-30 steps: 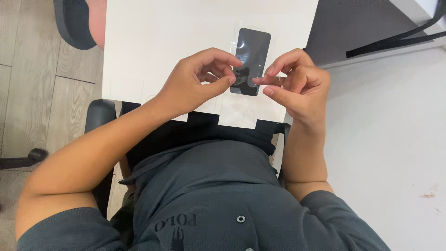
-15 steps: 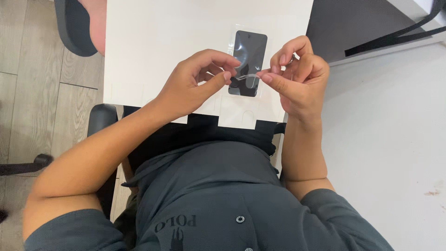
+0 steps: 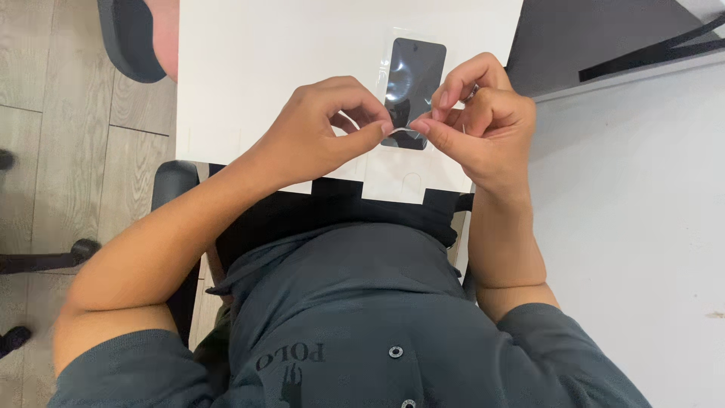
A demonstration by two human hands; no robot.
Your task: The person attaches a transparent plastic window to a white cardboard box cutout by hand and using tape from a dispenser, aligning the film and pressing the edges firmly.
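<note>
Clear film (image 3: 404, 136) now higher between hands (image 3: 400, 128)

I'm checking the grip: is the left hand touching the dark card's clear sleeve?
Touching. In the head view, the left hand pinches the lower edge of the clear sleeve between thumb and forefinger, meeting the right hand there.

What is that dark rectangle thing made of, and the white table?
The dark rectangle looks like glossy glass or plastic inside a clear plastic sleeve; it shines and has a see-through edge. The white table looks smooth and matte, maybe laminate.
</note>
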